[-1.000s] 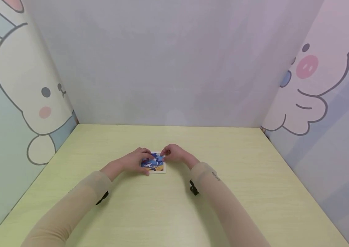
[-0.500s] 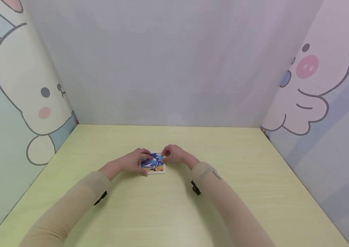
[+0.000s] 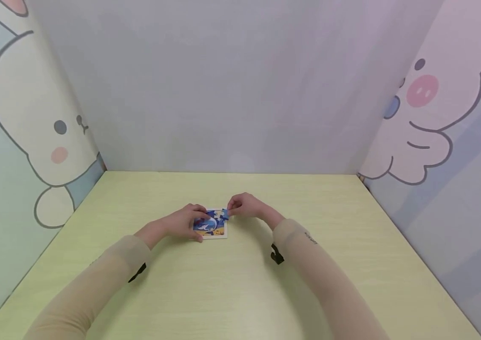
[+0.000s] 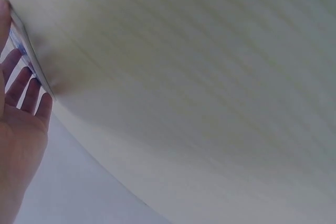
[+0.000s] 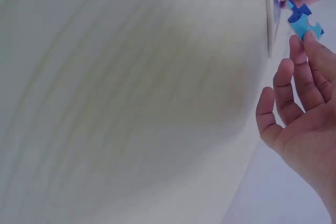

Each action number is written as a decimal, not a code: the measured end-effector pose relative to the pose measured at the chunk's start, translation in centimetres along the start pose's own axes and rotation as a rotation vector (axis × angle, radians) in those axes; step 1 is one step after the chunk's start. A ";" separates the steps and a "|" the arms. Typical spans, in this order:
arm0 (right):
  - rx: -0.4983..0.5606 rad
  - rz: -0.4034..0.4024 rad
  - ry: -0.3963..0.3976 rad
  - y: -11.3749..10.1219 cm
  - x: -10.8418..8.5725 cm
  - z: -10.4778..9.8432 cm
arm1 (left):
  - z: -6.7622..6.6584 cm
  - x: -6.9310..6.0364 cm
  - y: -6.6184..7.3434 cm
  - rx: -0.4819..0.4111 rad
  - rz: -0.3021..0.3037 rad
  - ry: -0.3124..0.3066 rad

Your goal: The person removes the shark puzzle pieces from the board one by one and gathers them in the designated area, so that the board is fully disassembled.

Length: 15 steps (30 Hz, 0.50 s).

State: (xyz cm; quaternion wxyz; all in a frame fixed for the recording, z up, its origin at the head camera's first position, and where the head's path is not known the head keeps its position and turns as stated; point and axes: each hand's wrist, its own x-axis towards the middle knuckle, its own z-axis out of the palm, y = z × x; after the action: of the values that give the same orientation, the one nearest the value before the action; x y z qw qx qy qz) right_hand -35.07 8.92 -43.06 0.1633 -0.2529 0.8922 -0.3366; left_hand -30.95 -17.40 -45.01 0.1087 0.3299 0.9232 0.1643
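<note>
A small jigsaw puzzle (image 3: 218, 231) with a blue and yellow picture lies in a white frame on the table. My left hand (image 3: 182, 223) spans its left end, thumb at the near edge and fingers over the far part and the picture. In the left wrist view, that hand's fingertips meet the frame's edge (image 4: 35, 64). A blue puzzle piece (image 5: 305, 23) is pinched between thumb and index finger of my right hand (image 3: 246, 206), its other fingers loosely bent. The piece appears over the puzzle's far right corner, where a pale gap shows in the picture.
The pale yellow wooden table (image 3: 240, 288) meets a grey back wall (image 3: 236, 94). Side panels printed with a rabbit (image 3: 40, 123) and a pig (image 3: 427, 118) stand left and right. Both forearms reach in from the front edge.
My right hand has moved slightly up and right, lifting the blue piece out of the puzzle's far right corner. A pale gap now shows there. My left hand stays on the puzzle.
</note>
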 end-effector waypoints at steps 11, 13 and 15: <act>0.075 0.020 0.057 2.2 -3.2 -4.2 | 0.1 -0.4 0.3 0.019 0.000 -0.007; 0.070 0.014 0.068 2.7 -3.7 -4.9 | 0.0 -0.6 0.4 0.021 0.008 -0.006; 0.072 0.018 0.081 3.2 -4.2 -5.5 | 0.0 -0.8 0.6 0.019 0.012 -0.005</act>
State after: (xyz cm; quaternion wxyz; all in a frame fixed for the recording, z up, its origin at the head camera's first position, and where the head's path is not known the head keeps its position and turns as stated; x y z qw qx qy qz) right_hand -35.31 16.20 -40.75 0.1393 -0.2250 0.8877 -0.3768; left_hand -29.99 -17.51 -44.70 0.1069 0.3367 0.9225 0.1556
